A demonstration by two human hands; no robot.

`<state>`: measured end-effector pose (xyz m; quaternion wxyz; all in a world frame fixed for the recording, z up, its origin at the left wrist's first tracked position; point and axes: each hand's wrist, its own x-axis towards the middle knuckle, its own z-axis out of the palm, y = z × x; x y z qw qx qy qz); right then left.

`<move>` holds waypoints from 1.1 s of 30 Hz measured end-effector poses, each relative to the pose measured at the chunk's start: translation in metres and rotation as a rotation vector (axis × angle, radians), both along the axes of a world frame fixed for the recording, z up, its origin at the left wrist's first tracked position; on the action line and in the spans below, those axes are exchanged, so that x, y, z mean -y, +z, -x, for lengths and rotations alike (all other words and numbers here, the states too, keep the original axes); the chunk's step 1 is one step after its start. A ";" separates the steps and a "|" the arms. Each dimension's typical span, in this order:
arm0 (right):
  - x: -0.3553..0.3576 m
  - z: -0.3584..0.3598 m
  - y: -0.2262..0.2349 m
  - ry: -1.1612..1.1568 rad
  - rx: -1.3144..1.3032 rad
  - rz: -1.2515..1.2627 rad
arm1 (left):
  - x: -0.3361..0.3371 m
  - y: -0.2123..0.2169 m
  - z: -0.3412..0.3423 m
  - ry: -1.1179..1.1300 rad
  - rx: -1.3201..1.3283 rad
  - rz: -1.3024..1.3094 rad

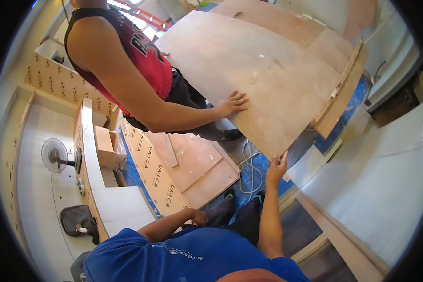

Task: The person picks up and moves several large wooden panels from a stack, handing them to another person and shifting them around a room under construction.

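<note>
A large plywood sheet [263, 75] is held tilted above the floor. My right hand [277, 168] reaches up and grips its lower corner from below. My left hand [198, 217] rests curled on my thigh, against dark trousers, and holds nothing I can see. A person in a red sleeveless top [145, 61] stands at the sheet's left side, one hand [232, 103] pressed flat on its upper face near the edge. A wooden batten [341, 89] runs along the sheet's right edge.
Smaller plywood pieces [197, 164] and cardboard-wrapped panels [150, 171] lie on the blue floor covering [268, 164], along with a white cable [247, 171]. To the left are a white counter [98, 188], a standing fan [55, 155] and a black bag [77, 220]. White boards [376, 188] lie at right.
</note>
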<state>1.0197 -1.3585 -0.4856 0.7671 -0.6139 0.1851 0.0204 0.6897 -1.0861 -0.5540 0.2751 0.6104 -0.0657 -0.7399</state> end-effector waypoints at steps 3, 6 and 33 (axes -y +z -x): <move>0.002 -0.002 -0.010 -0.044 0.019 -0.016 | 0.024 0.041 -0.028 0.051 -0.054 -0.075; 0.005 -0.003 -0.006 -0.033 0.011 -0.051 | 0.034 0.057 -0.039 0.106 -0.082 -0.123; 0.015 0.015 0.008 -0.089 -0.124 -0.039 | 0.025 0.033 -0.040 0.271 -0.226 -0.078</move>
